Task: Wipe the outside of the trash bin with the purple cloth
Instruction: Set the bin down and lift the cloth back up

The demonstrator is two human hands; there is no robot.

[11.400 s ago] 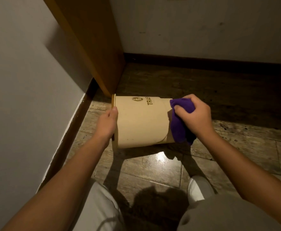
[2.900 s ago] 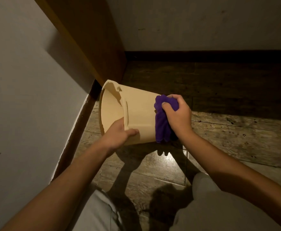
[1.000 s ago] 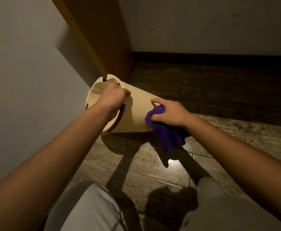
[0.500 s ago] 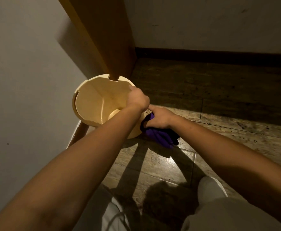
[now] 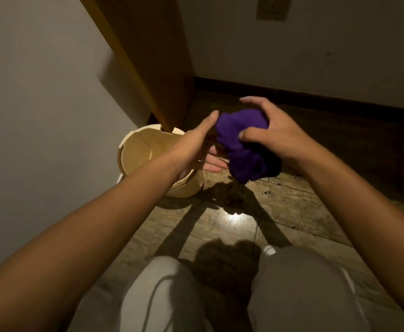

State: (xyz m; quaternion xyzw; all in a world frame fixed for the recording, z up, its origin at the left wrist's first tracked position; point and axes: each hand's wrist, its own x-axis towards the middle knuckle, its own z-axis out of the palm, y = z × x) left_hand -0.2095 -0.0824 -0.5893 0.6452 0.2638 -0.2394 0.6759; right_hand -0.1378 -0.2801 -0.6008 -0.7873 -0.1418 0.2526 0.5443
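Observation:
The cream trash bin (image 5: 136, 149) stands upright on the floor in the corner by the left wall, its open mouth facing up. My right hand (image 5: 271, 130) holds the bunched purple cloth (image 5: 241, 144) in the air, to the right of the bin and apart from it. My left hand (image 5: 196, 144) is off the bin, fingers spread flat, its palm turned toward the cloth and close beside it; my left forearm crosses over the bin's near rim.
A white wall (image 5: 40, 104) runs along the left. A wooden panel (image 5: 153, 56) rises just behind the bin. A dark baseboard (image 5: 292, 94) lines the back wall, which carries an outlet plate (image 5: 271, 8). My knees (image 5: 292, 295) are low in front, above the wooden floor (image 5: 280, 207).
The bin went from tilted in my left hand to standing upright by the wall. My left hand let go of it. My right hand lifted the cloth away from the bin.

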